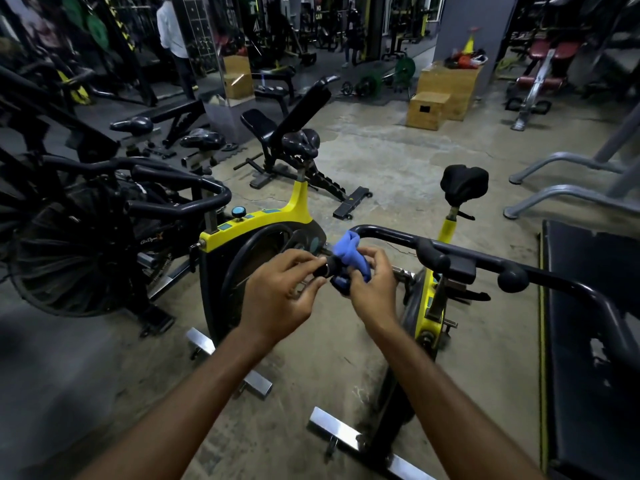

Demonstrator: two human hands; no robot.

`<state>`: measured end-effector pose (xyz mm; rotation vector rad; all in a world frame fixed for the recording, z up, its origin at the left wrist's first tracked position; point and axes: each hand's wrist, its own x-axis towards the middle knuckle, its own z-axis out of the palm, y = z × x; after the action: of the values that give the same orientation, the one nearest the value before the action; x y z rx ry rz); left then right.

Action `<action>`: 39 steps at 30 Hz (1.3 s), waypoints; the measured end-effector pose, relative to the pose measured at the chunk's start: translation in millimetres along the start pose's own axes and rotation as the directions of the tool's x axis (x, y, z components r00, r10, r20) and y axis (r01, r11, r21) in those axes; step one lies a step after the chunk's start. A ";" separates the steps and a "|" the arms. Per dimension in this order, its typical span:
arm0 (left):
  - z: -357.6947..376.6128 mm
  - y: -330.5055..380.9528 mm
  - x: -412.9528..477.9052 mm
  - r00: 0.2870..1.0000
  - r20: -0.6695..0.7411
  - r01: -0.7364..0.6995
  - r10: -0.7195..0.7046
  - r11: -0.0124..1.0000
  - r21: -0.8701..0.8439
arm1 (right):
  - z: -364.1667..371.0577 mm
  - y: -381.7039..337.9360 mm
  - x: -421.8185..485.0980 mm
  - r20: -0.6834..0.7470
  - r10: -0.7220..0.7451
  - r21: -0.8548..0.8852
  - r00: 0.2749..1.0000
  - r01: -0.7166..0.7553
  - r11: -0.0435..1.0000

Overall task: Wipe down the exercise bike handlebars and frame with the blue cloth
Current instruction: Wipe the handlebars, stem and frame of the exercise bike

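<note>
A yellow and black exercise bike (427, 306) stands in front of me, its black handlebars (485, 258) curving from the centre out to the right. The blue cloth (348, 252) is wrapped around the left end of the handlebar. My right hand (372, 289) grips the cloth against the bar. My left hand (280, 296) pinches the black end cap of the same bar, just left of the cloth. The bike's black saddle (464, 183) rises behind the bars.
A second yellow bike (263, 220) stands just left, with a black fan bike (86, 237) beyond it. An adjustable bench (294, 133), wooden boxes (440, 95) and weight machines fill the back. A torn black pad (595, 341) lies at the right. A person stands far back left.
</note>
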<state>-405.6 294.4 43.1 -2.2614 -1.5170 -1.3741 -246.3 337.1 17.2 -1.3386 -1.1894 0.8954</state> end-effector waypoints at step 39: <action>-25.7 -13.5 -4.0 0.876 0.411 -0.356 0.251 0.912 0.202 | -8.2 -68.6 58.5 0.584 -0.067 -0.537 0.809 0.447 0.715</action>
<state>-432.4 285.1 50.3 -2.5375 -1.2538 -0.6255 -236.5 386.2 92.6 -1.4273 -2.2448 0.6553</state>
